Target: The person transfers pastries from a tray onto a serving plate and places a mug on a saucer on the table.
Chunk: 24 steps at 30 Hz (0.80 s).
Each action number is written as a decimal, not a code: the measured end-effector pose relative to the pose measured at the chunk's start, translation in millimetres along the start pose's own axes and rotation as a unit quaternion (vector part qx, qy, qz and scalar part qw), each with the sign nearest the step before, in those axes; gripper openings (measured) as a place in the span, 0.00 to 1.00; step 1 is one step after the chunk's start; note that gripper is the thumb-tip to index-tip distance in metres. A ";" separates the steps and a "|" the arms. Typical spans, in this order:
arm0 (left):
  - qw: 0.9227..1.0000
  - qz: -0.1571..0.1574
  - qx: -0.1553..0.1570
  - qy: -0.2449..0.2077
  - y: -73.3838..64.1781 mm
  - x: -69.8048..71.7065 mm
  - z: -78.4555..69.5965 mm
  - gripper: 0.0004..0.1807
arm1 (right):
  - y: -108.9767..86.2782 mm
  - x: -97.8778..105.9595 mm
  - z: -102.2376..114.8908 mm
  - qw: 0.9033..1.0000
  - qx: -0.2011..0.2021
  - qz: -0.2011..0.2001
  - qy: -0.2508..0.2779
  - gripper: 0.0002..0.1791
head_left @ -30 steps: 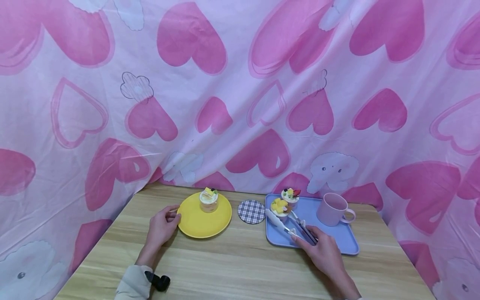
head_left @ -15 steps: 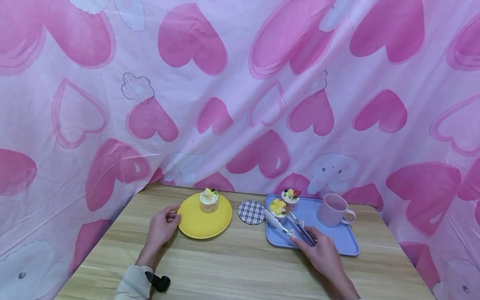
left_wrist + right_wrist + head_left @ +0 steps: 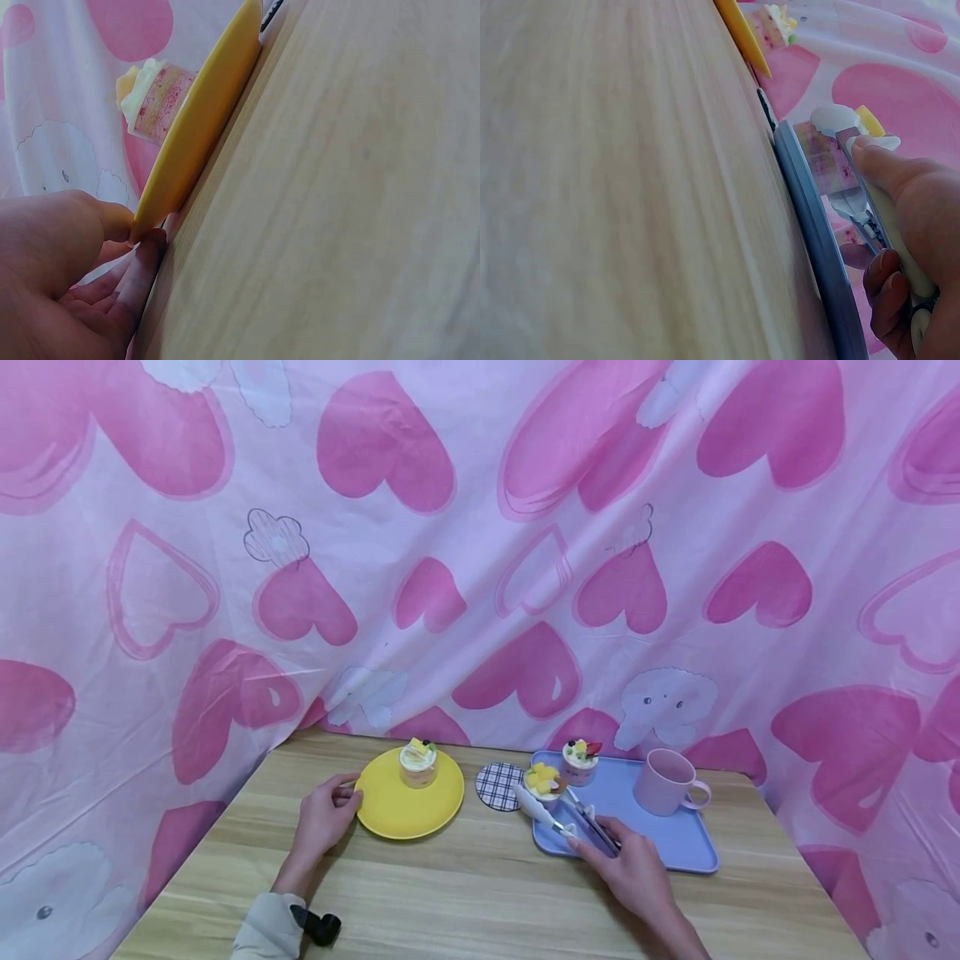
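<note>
— Held in the right hand (image 3: 636,872)?
— Tongs (image 3: 533,807), with thumb and fingers clamped on the handles.
— And between the tips?
— A yellow-topped dessert cup (image 3: 543,782), at the left end of the blue tray (image 3: 678,845), near the checked coaster (image 3: 495,787); hard to tell whether touching the tray.
— With the left hand (image 3: 326,814)?
— Pinching the left edge of the yellow plate (image 3: 390,810) between thumb and fingers, with another dessert cup (image 3: 417,768) upright there.
— Also on the tray?
— A strawberry-topped cup (image 3: 579,770) behind, and a pink mug (image 3: 662,787) to the right.
</note>
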<state>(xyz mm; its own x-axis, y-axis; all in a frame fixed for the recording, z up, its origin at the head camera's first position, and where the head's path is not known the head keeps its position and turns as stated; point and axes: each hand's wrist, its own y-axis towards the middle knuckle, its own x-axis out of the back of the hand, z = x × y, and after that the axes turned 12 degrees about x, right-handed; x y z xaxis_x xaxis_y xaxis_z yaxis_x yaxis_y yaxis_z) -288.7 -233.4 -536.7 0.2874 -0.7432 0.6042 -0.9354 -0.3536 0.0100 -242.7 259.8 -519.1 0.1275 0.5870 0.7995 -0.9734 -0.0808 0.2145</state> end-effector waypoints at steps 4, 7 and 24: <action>1.000 0.004 0.002 0.002 -0.2 0.6 0.2 0.21 | -0.9 -2.1 2.9 1.000 0.009 -0.008 -0.001 0.49; 1.000 0.003 0.002 0.003 -0.5 0.5 0.1 0.21 | -1.7 -2.9 4.6 1.000 0.013 -0.013 0.002 0.48; 1.000 -0.001 0.000 0.001 -0.4 -0.3 0.5 0.21 | -3.4 -9.3 15.7 1.000 0.012 -0.007 0.009 0.50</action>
<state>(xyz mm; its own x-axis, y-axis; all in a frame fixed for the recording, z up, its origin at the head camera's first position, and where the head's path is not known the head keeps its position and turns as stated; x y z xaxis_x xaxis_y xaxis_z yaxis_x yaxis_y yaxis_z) -288.3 -233.3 -537.2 0.2881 -0.7421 0.6053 -0.9351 -0.3541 0.0110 -237.5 242.0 -518.4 0.1378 0.6025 0.7861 -0.9664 -0.0922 0.2400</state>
